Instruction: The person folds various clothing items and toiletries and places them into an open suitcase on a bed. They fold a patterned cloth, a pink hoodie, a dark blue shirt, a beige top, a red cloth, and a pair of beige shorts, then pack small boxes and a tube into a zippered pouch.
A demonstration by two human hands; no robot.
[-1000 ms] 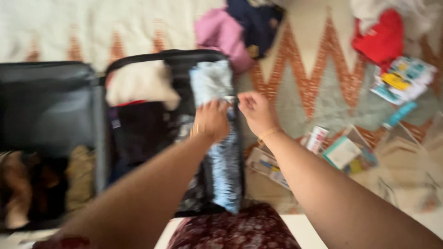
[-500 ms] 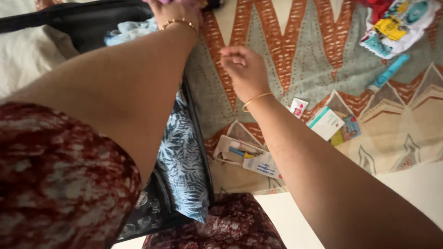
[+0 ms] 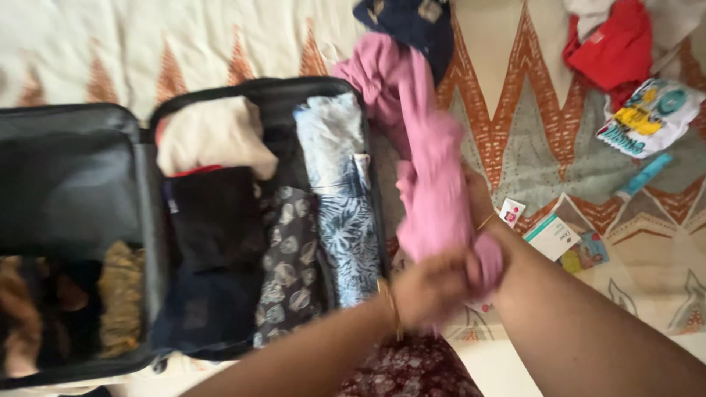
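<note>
Both hands clutch a soft pink garment [image 3: 430, 184] at lower centre of the frame: left hand [image 3: 430, 287] fisted on its lower end, right hand [image 3: 478, 202] behind the cloth, beside an open black suitcase [image 3: 81, 176] holding a blue leaf-print fabric roll [image 3: 346, 220].

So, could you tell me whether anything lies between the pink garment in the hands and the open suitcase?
Nothing visible does: the pink garment, gripped by the left hand and right hand, hangs right beside the suitcase, clear of its rim.
</note>
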